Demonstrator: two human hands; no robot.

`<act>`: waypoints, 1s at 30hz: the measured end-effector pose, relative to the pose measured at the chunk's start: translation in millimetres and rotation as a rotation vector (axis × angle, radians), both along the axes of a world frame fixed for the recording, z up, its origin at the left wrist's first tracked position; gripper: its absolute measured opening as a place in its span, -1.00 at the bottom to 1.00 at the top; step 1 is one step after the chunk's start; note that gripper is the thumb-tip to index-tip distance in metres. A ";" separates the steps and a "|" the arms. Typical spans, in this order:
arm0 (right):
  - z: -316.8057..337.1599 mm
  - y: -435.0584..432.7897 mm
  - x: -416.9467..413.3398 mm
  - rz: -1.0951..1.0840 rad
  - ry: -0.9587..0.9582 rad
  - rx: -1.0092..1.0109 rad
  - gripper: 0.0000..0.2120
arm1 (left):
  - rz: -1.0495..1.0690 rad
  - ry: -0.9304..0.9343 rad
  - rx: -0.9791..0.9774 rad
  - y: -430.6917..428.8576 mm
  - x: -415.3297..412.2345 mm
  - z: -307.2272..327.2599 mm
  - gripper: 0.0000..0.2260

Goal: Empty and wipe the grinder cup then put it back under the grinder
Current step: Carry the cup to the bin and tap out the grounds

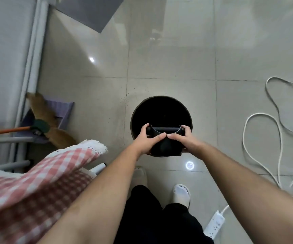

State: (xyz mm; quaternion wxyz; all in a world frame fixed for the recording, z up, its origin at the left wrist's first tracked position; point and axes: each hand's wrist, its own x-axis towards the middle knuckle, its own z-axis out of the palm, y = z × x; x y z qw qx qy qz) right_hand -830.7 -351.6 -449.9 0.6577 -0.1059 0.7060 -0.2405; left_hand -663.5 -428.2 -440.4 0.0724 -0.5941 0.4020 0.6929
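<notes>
A black grinder cup (166,147) with a dark bar across its mouth is held in both my hands over the near edge of a round black bin (161,110) on the floor. The cup is tipped away from me, its mouth facing the bin. My left hand (148,138) grips its left side and the bar's left end. My right hand (182,138) grips the right side and the bar's right end. My thumbs nearly touch on top of the cup. The bin's inside is dark and its contents are hidden. No grinder or cloth for wiping is in view.
A table with a pink checked cloth (36,182) stands at the left. A broom (43,118) and purple dustpan (59,110) lean by the left wall. White cables (272,131) loop across the tiled floor at the right, with a power strip (214,224) near my slippered feet (181,192).
</notes>
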 end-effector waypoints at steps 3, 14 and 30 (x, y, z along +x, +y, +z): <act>-19.5 -11.1 7.1 -0.116 0.062 0.024 -0.18 | 0.129 -0.059 0.075 -2.2 -14.5 -11.2 -0.08; -22.0 -42.5 -9.1 -0.158 -0.009 0.158 -0.08 | 0.225 -0.167 0.295 -27.7 -43.1 -9.8 -0.20; -20.7 -44.9 -13.9 -0.119 -0.011 0.208 -0.01 | 0.226 -0.208 0.288 -29.1 -46.9 -6.6 -0.20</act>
